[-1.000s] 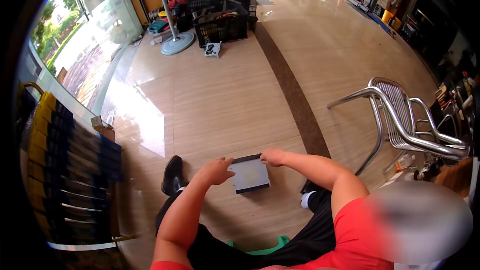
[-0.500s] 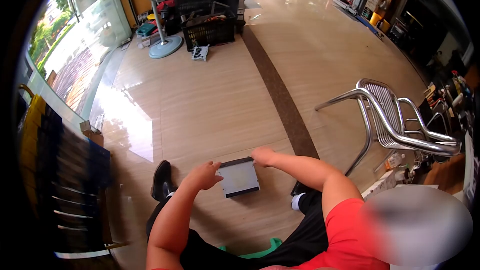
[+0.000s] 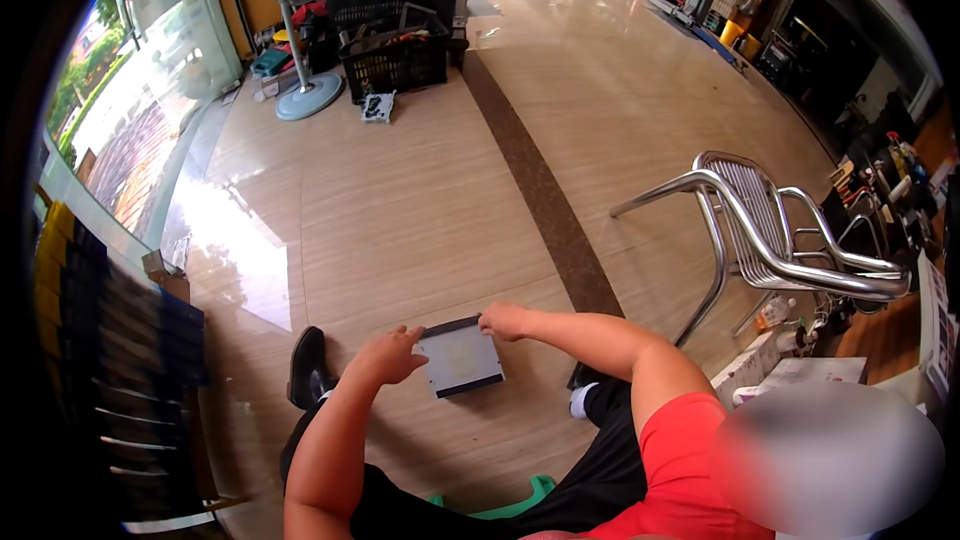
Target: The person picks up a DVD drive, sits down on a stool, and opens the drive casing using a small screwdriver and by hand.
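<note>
– How many things are handled, and where?

– One flat grey box (image 3: 460, 355) is handled. It appears to be laid on the floor (image 3: 400, 200). Two dark strips (image 3: 470, 386) can be counted on it, one along the far edge and one along the near edge.

– And the grip, how is it made?

– The left hand (image 3: 388, 355) is held half open at the left edge of the box, with the thumb spread from the fingers; whether anything is gripped cannot be told. The right hand (image 3: 505, 321) is more closed, its fingers being curled at the far right corner; whether this corner is pinched cannot be told either.

– What is placed around the box?

– Two dark shoes (image 3: 308, 370) are seen, one to its left and one, partly covered, to its right. Farther to its right, one metal chair (image 3: 740, 202) is placed. Well beyond the box, toward the left, one fan (image 3: 309, 98) and one black crate (image 3: 400, 68) are placed side by side.
</note>
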`<state>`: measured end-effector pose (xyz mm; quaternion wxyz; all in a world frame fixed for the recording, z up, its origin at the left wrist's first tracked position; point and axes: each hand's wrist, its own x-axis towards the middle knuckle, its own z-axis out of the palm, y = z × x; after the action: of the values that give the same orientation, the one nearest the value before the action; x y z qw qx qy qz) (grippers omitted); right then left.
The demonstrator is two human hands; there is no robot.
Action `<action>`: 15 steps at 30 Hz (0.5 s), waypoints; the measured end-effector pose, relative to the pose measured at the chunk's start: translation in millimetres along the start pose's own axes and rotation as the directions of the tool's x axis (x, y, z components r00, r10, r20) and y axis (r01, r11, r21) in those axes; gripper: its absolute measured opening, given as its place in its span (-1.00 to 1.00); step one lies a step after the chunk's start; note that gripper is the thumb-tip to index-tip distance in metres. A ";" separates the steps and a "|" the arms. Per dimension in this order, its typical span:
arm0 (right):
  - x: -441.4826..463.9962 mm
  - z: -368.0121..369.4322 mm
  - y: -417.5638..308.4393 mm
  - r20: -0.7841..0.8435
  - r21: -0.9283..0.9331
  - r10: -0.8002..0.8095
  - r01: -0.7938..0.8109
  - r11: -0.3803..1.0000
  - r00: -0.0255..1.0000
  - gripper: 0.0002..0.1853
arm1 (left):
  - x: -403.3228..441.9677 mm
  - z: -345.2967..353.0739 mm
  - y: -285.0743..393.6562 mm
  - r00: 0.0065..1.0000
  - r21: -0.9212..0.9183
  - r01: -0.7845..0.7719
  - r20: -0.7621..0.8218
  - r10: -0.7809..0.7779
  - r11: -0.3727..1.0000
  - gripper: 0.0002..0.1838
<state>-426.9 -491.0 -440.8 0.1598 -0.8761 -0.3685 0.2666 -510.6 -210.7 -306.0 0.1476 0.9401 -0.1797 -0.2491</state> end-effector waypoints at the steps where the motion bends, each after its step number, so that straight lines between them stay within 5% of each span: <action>1: 1.8 2.6 2.8 0.002 0.001 -0.002 0.002 1.000 1.000 -0.79 | -0.6 -1.4 0.8 1.000 -0.001 0.002 0.004 -0.002 1.000 -0.36; 6: -1.2 -14.2 -6.7 -0.067 -0.053 0.231 -0.235 0.971 0.971 -0.71 | -2.6 -4.7 5.2 0.999 0.003 0.028 0.019 -0.028 1.000 -0.37; 15: 4.4 -7.6 -2.5 -0.048 -0.159 0.200 -0.205 0.966 0.979 -0.80 | -2.3 -0.7 2.5 1.000 -0.008 0.019 0.012 -0.019 1.000 -0.36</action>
<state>-421.2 -486.7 -435.0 0.0654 -0.9234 -0.2949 0.2367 -512.7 -211.8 -303.5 0.1478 0.9397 -0.1705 -0.2570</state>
